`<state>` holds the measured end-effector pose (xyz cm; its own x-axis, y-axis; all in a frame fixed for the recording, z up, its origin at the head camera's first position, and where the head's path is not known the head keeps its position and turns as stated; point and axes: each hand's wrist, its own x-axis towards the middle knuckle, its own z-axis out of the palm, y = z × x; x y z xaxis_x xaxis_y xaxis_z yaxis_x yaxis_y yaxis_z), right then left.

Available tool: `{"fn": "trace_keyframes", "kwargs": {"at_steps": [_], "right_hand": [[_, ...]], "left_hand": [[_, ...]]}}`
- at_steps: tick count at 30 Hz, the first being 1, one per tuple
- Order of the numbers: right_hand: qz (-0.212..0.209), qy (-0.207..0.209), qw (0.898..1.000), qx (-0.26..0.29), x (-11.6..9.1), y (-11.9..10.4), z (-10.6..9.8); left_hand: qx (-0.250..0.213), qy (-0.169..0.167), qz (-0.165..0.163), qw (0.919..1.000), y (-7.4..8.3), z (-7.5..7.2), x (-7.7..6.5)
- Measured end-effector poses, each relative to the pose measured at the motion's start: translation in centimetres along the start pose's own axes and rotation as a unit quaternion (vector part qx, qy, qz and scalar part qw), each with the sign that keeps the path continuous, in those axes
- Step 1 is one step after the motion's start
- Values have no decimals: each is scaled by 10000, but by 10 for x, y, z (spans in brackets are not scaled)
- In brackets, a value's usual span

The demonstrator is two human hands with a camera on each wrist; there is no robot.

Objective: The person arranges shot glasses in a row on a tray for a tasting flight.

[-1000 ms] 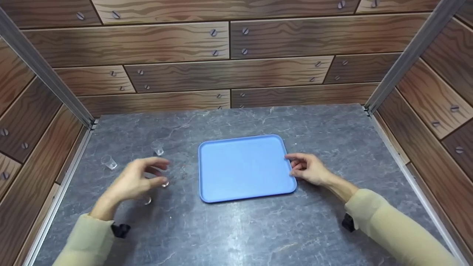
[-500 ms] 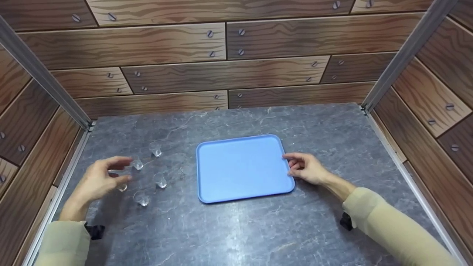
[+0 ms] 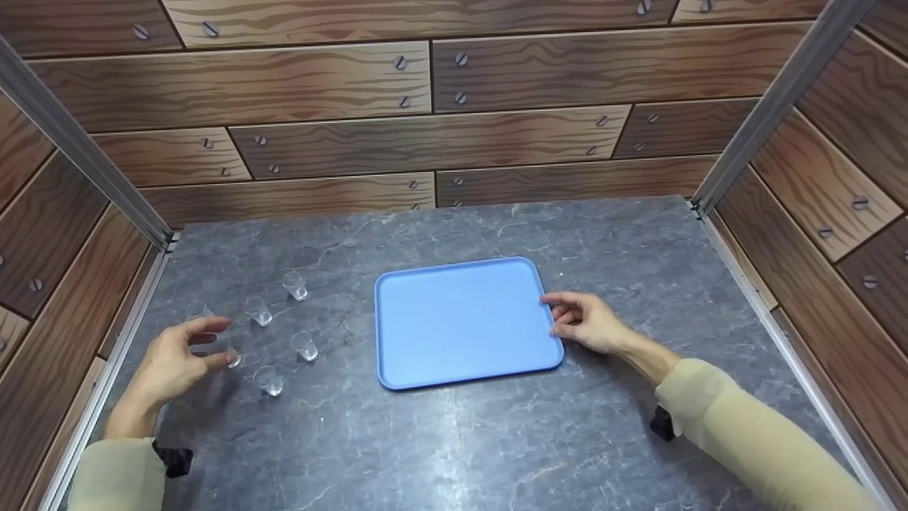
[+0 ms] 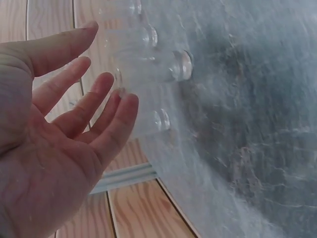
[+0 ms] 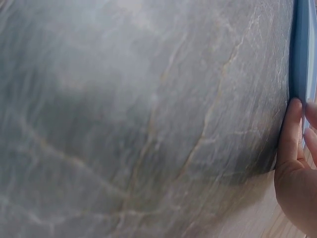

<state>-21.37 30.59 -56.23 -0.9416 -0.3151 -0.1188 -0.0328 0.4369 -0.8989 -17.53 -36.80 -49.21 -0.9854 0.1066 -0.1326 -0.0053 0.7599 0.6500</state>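
Several small clear cups [image 3: 270, 382] stand on the left of the table. My left hand [image 3: 177, 355] is at the leftmost ones, fingers spread and gently bent. Its thumb overlaps a near cup [image 3: 234, 359] in the head view, and a far cup [image 3: 199, 311] shows partly behind the fingers. In the left wrist view, the thumb and fingers [image 4: 116, 126] are apart, with cups [image 4: 181, 65] just beyond the fingertips. A flat blue tray [image 3: 468, 323] lies mid-table. My right hand [image 3: 592, 323] holds its right rim, fingertips on both sides of the edge [image 5: 299, 54] in the right wrist view.
More cups [image 3: 296, 286] stand between my left hand and the tray. The grey marbled table [image 3: 454, 440] is bordered by wood-patterned walls [image 3: 433, 78] at the back and sides, with metal rails [image 3: 106, 383] along the edges.
My left hand has moved left, away from the nearer cups, which now show uncovered, to the leftmost cups. The right hand stays on the tray's rim, and the tray has not moved.
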Motion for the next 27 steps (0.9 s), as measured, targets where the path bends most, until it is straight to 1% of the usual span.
{"fn": "trace_keyframes", "kwargs": {"at_steps": [3, 6, 9, 13, 18, 23, 27], "right_hand": [[30, 13, 10000, 14, 0, 0, 0], [31, 27, 10000, 9, 0, -1, 1], [51, 32, 10000, 17, 0, -1, 1], [73, 27, 9999, 66, 0, 0, 1], [35, 11, 9999, 96, 0, 2, 1], [15, -69, 9998, 163, 0, 3, 1], [-6, -69, 9998, 190, 1, 4, 1]], "left_hand": [[-95, 73, 23, 9999, -6, 1, -1], [-253, 227, 86, 9994, -13, 4, 0], [-336, 374, 17, 9987, -22, 8, 0], [-460, 530, -186, 9974, -30, 12, -1], [-705, 628, -311, 9951, -34, 16, -1], [-726, 619, -427, 9945, -35, 18, 0], [-720, 617, -418, 9946, -33, 18, 2]]}}
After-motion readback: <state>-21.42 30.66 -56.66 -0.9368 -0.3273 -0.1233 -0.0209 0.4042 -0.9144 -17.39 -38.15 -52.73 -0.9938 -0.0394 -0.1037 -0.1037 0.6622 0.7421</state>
